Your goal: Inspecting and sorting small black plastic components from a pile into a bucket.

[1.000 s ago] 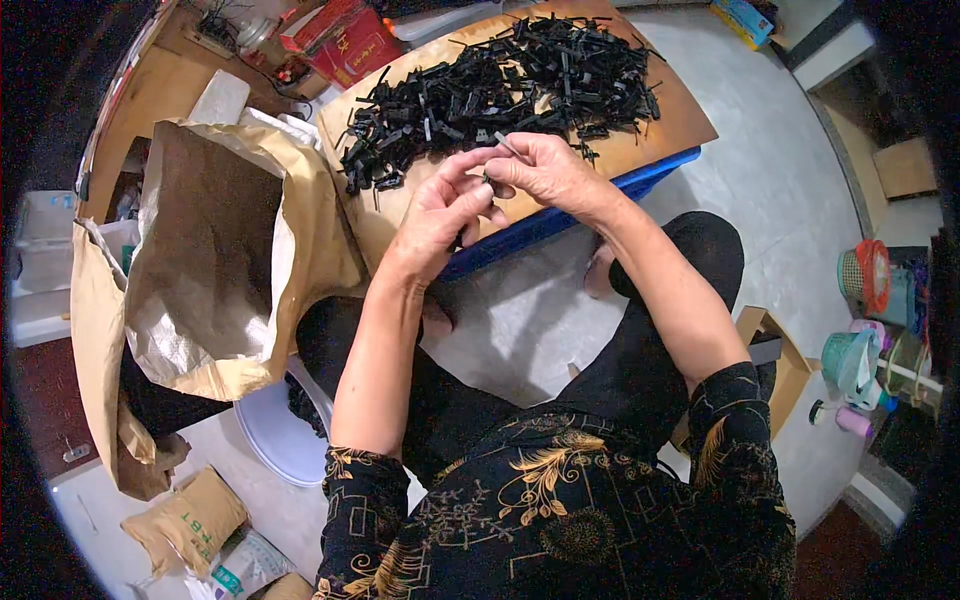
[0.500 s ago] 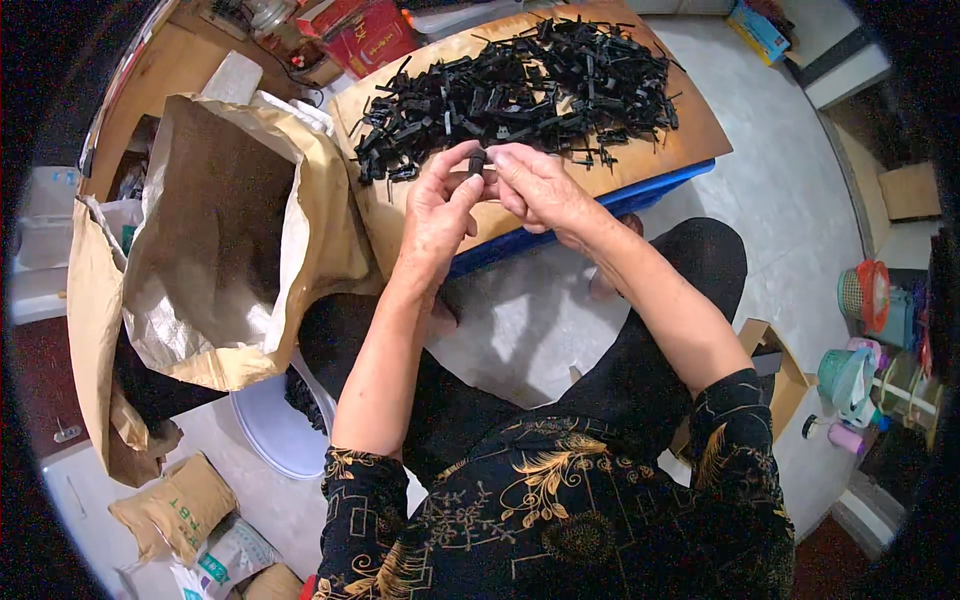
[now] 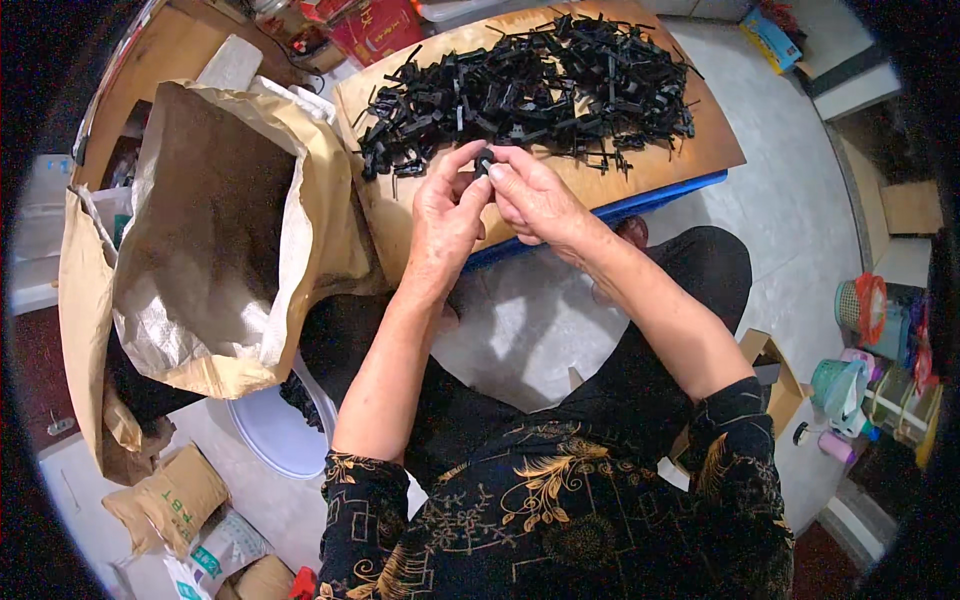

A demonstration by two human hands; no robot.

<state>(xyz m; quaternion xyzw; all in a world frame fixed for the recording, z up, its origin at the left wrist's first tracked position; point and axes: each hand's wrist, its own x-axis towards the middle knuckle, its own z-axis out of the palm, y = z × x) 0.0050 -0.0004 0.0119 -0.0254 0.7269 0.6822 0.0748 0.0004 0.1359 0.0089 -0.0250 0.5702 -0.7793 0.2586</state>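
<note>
Smooth grey flooring (image 3: 800, 235) is crowded at the lower left by filled bags (image 3: 185, 490), laid out of the way, it seems. Next, an open paper sack (image 3: 335, 235) is propped with its mouth turned up, apparently so that its inside can be reached; below it, a white basin (image 3: 250, 437) with black bits in it is partly hidden. By the left hand (image 3: 448, 210), fingers curled, a small black piece (image 3: 484, 158) is pinched over the board's near edge. By the right hand (image 3: 545, 207), thumb and forefinger closed, its other side is gripped, likely for steadiness; whether a thin tool is also held cannot be told. Beyond the fingertips, black plastic parts (image 3: 520, 95) are heaped on a wooden board (image 3: 712, 140), probably for easy reach. Beneath it a blue container (image 3: 660, 198) is placed, presumably as support. Farther right, a cardboard box (image 3: 787, 385) is set beside the leg
</note>
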